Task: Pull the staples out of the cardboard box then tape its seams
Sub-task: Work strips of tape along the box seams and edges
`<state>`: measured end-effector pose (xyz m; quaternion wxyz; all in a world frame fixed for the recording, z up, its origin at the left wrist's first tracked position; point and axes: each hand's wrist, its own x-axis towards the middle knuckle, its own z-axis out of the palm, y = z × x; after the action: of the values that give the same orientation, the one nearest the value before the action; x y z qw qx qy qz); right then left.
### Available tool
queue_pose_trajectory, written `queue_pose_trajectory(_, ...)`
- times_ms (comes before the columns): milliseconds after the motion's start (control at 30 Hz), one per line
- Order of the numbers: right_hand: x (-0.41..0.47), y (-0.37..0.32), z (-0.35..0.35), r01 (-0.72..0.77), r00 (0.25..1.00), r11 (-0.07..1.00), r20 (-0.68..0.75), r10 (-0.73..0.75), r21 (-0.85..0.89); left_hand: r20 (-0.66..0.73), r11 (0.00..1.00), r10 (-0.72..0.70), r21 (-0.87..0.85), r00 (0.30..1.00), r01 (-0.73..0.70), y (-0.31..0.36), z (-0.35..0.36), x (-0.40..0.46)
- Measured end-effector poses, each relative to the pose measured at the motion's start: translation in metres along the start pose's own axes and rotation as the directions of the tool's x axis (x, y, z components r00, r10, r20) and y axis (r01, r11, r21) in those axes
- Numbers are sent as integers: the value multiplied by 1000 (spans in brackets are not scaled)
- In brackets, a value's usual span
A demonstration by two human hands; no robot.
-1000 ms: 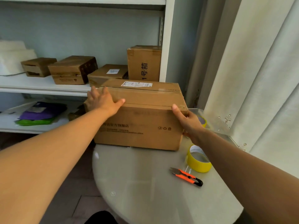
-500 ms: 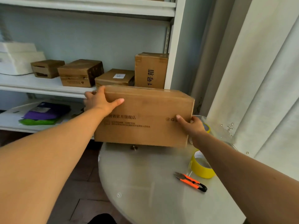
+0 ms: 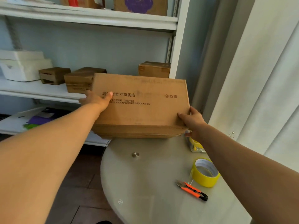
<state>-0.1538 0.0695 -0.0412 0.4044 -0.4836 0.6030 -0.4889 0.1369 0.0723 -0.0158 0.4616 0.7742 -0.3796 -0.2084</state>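
A brown cardboard box (image 3: 142, 110) with dark printed text is held up over the far edge of the round table (image 3: 145, 183), tipped so its printed side faces me and its seamed underside shows along the bottom. My left hand (image 3: 97, 100) grips the box's left end, thumb on the printed face. My right hand (image 3: 191, 120) grips the lower right corner, thumb on the front and fingers round the edge. A yellow tape roll (image 3: 204, 172) lies on the table at the right, with an orange-handled snipper (image 3: 192, 189) just in front of it.
A white shelf unit (image 3: 90, 23) stands behind the table with several small cardboard boxes (image 3: 79, 80) and a white device (image 3: 21, 65). A pale curtain (image 3: 258, 78) hangs at the right. A yellow object (image 3: 196, 146) lies partly hidden under my right forearm.
The box has been lifted off the table and tipped back toward the shelf, so its bottom seam now shows. Both hands stayed on its ends, and my view rose.
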Motion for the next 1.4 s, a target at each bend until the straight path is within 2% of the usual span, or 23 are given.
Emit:
queue_pose_trajectory(33,-1,1,1,-20,1000,1000,-20,19,-19,37,1000,-28,-1,999,28,-5,2,-2)
queue_pose_trajectory(100,1,1,-1,-30,992,997,-125,21,-72,68,999,0,41,998,-3,-7,3,-3)
queue_pose_trajectory(200,4,-8,-9,5,972,996,-235,-26,-91,-29,988,133,87,991,-130,10,-3,-4)
queue_pose_trajectory(267,6,-17,-18,54,963,996,-261,-69,-64,-100,984,176,27,979,-174,27,-8,-8)
queue_pose_trajectory(367,5,-16,-25,74,956,997,-285,-63,28,-129,962,256,-59,958,-265,27,-7,-12)
queue_pose_trajectory(467,3,-2,-23,52,971,991,-236,-22,120,-124,933,178,-293,976,-207,11,3,-17)
queue_pose_trajectory(533,-2,7,-19,23,986,983,-169,8,179,-82,922,117,-362,990,-139,-7,14,-23)
queue_pose_trajectory(667,-2,28,-12,-175,979,961,-68,194,214,-6,960,95,-265,995,-93,-45,34,-36)
queue_pose_trajectory(767,-3,38,-7,-230,970,961,-40,239,155,-32,990,49,-128,998,-53,-54,40,-38)
queue_pose_trajectory(833,-3,37,-5,-201,976,973,-58,208,117,-79,994,41,-102,996,-48,-51,38,-36)
queue_pose_trajectory(900,-2,28,-7,-131,983,987,-113,141,97,-135,990,89,-100,987,-103,-41,32,-33)
queue_pose_trajectory(1000,7,6,-18,-1,983,996,-182,17,90,-243,957,178,-183,954,-225,-11,19,-26)
queue_pose_trajectory(1067,11,-4,-22,27,986,996,-169,-12,89,-256,950,190,-195,948,-243,2,15,-17)
queue_pose_trajectory(1133,10,-3,-23,18,995,998,-95,-13,56,-161,975,177,-103,971,-195,-2,15,-12)
queue_pose_trajectory(1233,7,5,-22,23,1000,996,18,-22,-85,-17,962,205,188,979,-198,-20,25,-12)
queue_pose_trajectory(1333,12,7,-21,35,996,975,84,-17,-222,53,817,218,535,974,-212,-15,35,-19)
queue_pose_trajectory(1400,14,7,-21,27,996,965,91,-4,-260,126,692,260,667,957,-276,-9,48,-28)
